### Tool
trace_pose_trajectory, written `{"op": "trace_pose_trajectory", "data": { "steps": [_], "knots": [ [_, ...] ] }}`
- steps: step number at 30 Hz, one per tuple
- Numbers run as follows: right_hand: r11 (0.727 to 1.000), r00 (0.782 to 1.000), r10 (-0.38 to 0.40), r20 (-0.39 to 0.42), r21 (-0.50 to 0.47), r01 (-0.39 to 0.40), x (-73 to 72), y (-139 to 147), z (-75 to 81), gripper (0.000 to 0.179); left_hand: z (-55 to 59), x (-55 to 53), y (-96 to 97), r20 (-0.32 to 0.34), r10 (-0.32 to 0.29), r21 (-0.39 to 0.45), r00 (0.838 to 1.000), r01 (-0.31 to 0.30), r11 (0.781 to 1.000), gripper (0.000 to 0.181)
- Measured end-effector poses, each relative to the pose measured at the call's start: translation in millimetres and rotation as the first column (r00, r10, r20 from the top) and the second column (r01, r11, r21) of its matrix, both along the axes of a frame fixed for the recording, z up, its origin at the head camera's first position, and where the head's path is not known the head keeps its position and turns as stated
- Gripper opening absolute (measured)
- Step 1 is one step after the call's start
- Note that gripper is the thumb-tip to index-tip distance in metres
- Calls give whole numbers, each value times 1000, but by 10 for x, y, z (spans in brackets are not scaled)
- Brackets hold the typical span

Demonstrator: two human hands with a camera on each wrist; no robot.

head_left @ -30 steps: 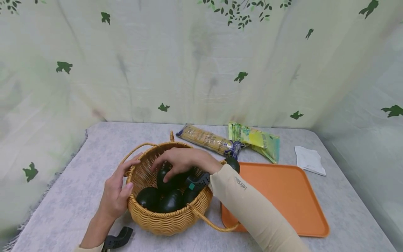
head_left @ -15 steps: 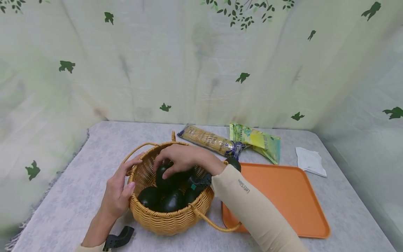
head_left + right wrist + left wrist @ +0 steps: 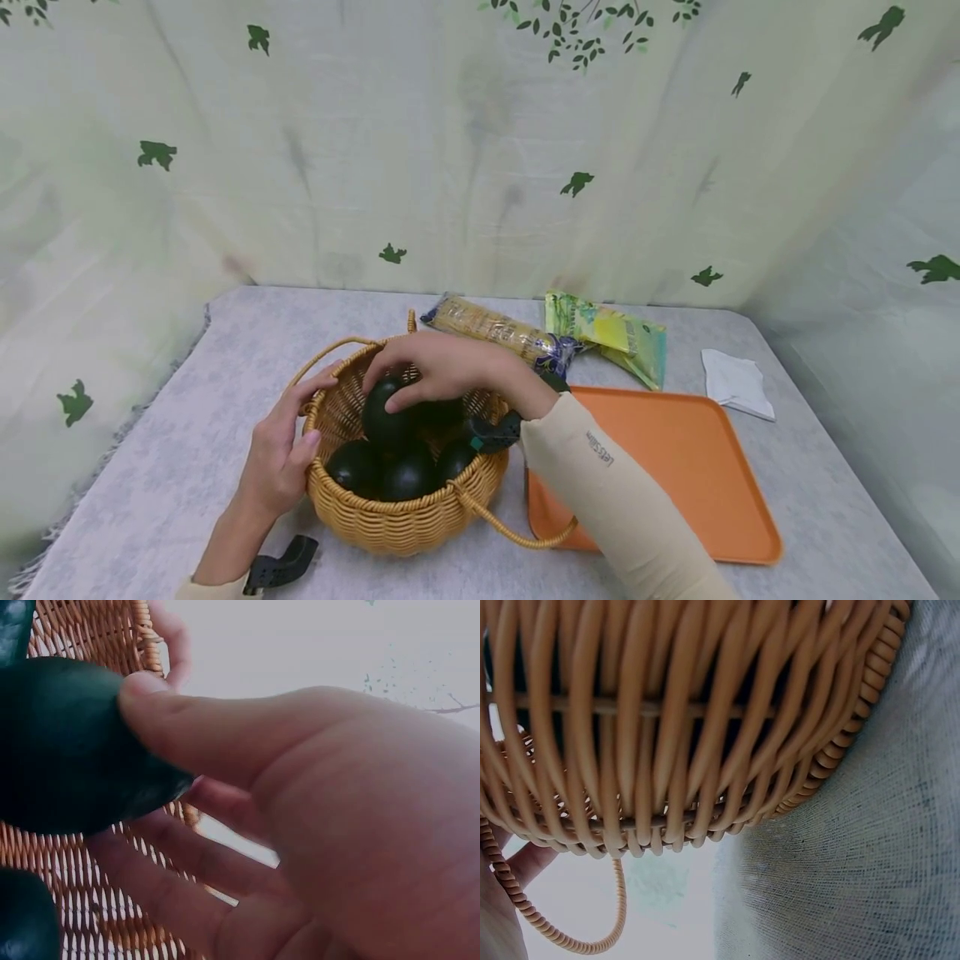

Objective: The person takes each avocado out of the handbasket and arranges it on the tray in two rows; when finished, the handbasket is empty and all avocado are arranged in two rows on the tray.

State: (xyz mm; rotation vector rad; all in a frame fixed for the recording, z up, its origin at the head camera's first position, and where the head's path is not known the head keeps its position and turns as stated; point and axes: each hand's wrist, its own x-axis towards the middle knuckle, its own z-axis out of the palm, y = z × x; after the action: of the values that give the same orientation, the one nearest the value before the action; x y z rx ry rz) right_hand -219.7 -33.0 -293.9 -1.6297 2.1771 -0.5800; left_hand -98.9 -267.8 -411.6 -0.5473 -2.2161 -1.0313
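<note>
A round wicker basket (image 3: 405,529) with looped handles stands on the table, holding several dark green, glossy avocados (image 3: 408,473). My left hand (image 3: 277,454) grips the left side of its rim, thumb toward the near side. In the left wrist view the basket's woven wall (image 3: 652,735) fills the upper part. Reaching in from the right, my right hand (image 3: 442,367) holds an avocado (image 3: 386,417) between thumb and fingers. The right wrist view shows the thumb on top of that avocado (image 3: 67,750) and the other fingers beneath it.
An orange tray (image 3: 675,467) lies right of the basket, with one basket handle over its left edge. Behind are a noodle packet (image 3: 487,325) and green-yellow packets (image 3: 611,333). White tissue (image 3: 738,383) lies far right. Another avocado (image 3: 557,382) shows behind my right wrist.
My right hand has drawn up slightly, lifting and tilting the avocado in its fingers. My left hand stays on the basket rim.
</note>
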Motion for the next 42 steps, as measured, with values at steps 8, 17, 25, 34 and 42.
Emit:
{"op": "trace_pose_trajectory", "data": {
  "steps": [8,17,25,34,42],
  "knots": [
    [996,1000,-19,22,-83,21,38,167,24,37,-1,-20,-5,-27,-3,0,1000,3,1000,56],
    [983,998,-41,55,-176,50,96,319,24,34,-4,-2,1,20,13,-7,1000,-12,1000,57],
    [969,992,-60,112,-231,85,151,428,-6,33,-6,-4,5,13,9,-8,1000,-9,1000,57],
    [951,980,-97,174,-274,143,257,536,-22,32,-4,2,12,6,19,-5,1000,-19,1000,58],
    [923,958,-104,269,-332,193,311,620,-128,33,-7,-13,17,-27,11,-1,1000,-11,1000,58]
  ]
}}
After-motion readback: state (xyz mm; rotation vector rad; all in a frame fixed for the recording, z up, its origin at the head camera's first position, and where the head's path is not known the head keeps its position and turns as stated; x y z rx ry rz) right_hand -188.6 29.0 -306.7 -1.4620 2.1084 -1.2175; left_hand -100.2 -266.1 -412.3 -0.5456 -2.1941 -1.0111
